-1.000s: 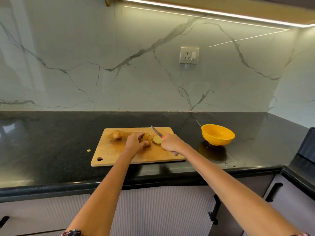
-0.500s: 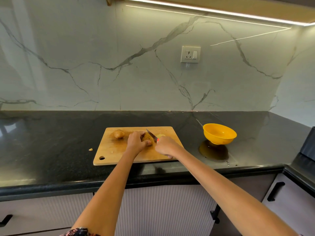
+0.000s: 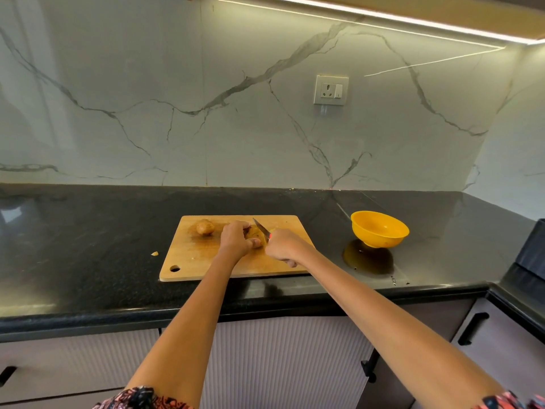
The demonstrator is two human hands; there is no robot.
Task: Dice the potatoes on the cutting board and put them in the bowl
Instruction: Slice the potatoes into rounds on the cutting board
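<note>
On the black stone desk [image 3: 88, 246], the left hand [image 3: 236, 239] grips a brown potato [image 3: 256, 235] on the wooden cutting board [image 3: 200, 258] while the right hand [image 3: 284, 245] grips a red-handled knife [image 3: 262, 227].

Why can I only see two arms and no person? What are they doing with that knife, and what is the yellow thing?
The camera sits on the person's head and looks forward and down, so you see only their arms reaching out, as if you were looking through their eyes.

On the black counter lies a wooden cutting board. The left hand holds a brown potato steady on the board. The right hand grips a knife, its blade resting on that potato to cut it. A second potato, whole, waits at the board's far left.

The yellow thing is a bowl, standing to the right of the board. The cut pieces are meant to go in there. A tiny scrap lies on the counter left of the board.
</note>
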